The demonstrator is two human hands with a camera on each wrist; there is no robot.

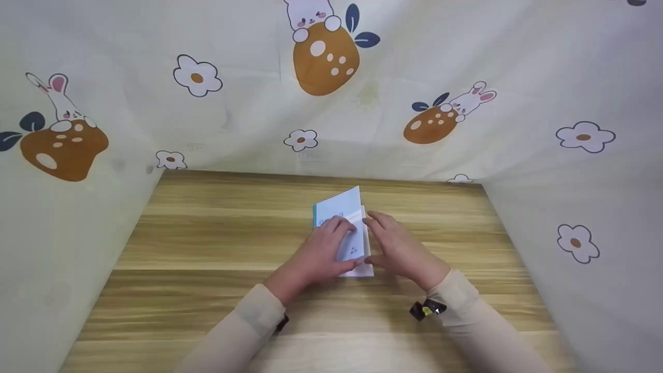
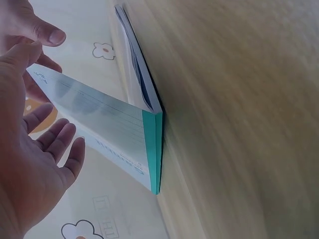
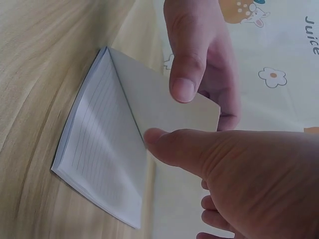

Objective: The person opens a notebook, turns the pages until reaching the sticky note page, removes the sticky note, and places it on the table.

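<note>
A thin notebook (image 1: 347, 204) with a pale blue cover lies on the table, its teal spine (image 2: 152, 144) to the left. The cover stands raised at a slant over lined white pages (image 3: 102, 129). My left hand (image 1: 321, 254) holds the cover near its lower free corner, thumb on the inner side and loosely bent fingers outside. At the cover's right edge is my right hand (image 1: 401, 251), fingers extended and spread. Its thumb (image 3: 174, 144) overlaps the cover's inner face in the right wrist view; its other fingers are partly hidden there.
The wood-grain table (image 1: 207, 248) surrounds the notebook. Pale cloth (image 1: 248, 103) printed with rabbits, strawberries and flowers rises at the back and both sides. A small dark device (image 1: 427, 310) sits at the right wrist, by the sleeve cuff.
</note>
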